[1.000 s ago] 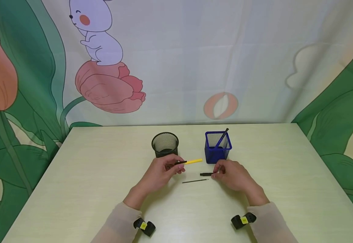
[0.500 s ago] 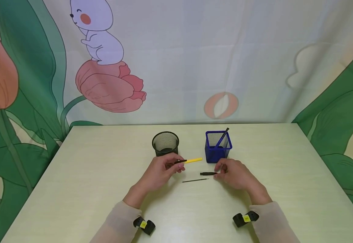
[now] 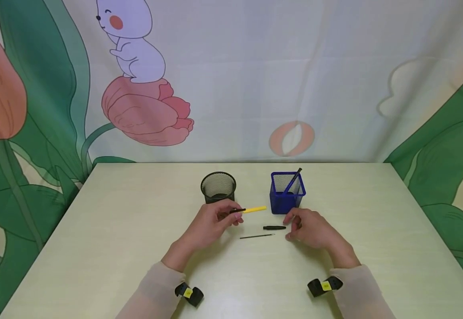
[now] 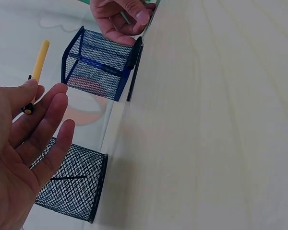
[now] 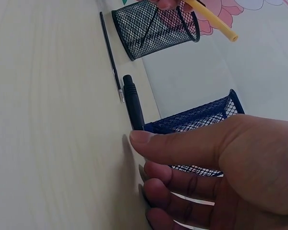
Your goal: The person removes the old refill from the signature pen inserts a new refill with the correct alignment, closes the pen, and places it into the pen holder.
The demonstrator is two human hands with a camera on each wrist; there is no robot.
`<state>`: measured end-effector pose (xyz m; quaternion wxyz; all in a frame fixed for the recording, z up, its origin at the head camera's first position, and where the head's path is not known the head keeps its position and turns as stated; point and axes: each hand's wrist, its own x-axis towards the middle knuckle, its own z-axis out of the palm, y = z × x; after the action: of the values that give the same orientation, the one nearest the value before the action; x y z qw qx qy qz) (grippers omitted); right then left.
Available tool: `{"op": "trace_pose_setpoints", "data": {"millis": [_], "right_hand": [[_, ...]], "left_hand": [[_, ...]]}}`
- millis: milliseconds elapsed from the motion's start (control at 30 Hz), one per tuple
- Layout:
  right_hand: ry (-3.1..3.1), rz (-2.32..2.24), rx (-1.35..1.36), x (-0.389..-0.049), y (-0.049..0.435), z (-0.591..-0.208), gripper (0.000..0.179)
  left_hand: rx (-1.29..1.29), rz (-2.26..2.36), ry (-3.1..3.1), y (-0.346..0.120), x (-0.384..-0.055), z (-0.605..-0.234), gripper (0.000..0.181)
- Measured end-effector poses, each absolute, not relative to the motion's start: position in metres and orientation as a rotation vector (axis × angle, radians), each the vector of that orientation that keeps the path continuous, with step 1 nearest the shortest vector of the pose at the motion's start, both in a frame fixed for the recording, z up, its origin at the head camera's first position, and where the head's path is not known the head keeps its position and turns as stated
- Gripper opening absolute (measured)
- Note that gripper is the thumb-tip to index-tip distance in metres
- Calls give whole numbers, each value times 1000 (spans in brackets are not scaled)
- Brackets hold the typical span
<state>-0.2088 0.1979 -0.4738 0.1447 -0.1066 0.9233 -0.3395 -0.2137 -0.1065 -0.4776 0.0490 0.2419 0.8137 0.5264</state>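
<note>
My left hand (image 3: 211, 223) pinches a yellow pen barrel (image 3: 255, 209) with a black clip end, held above the table in front of the black round mesh cup; its free end points right. A short black pen part (image 3: 274, 227), tapered at its right end, lies on the table between the hands. My right hand (image 3: 309, 228) is just right of that tip, with fingers loosely bent and thumb apart from them, holding nothing. Nearer to me lies a thin dark refill (image 3: 257, 236) with a pale tip at its right. In the right wrist view, the black part (image 5: 133, 103) shows beyond the thumb.
Behind my left hand stands the black round mesh cup (image 3: 218, 186). A blue square mesh pen holder (image 3: 288, 204) stands behind the right hand, with a dark pen (image 3: 293, 180) leaning inside. A printed curtain (image 3: 231, 88) hangs beyond the table's back edge.
My right hand has let go of the black pen part and drawn slightly right, leaving it on the table. The left hand keeps its hold on the yellow barrel, nearly still.
</note>
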Motion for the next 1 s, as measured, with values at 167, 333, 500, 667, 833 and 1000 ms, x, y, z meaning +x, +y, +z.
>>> {"op": "trace_pose_setpoints", "data": {"millis": [167, 333, 500, 667, 833, 1000], "right_hand": [[2662, -974, -299, -210, 197, -475, 28], [2665, -975, -293, -211, 198, -477, 28], [2668, -970, -289, -211, 199, -478, 28], [2669, -957, -279, -211, 198, -477, 28], [2656, -969, -273, -211, 198, -477, 27], [2648, -967, -278, -211, 198, -477, 27]], "left_hand": [[734, 1602, 2481, -107, -214, -478, 11], [737, 1618, 2477, -106, -214, -477, 12], [728, 1631, 2461, -105, -214, -477, 15], [726, 1621, 2470, -106, -213, -475, 14], [756, 1621, 2468, -106, -211, -474, 14], [779, 1614, 2456, -105, -212, -476, 14]]}}
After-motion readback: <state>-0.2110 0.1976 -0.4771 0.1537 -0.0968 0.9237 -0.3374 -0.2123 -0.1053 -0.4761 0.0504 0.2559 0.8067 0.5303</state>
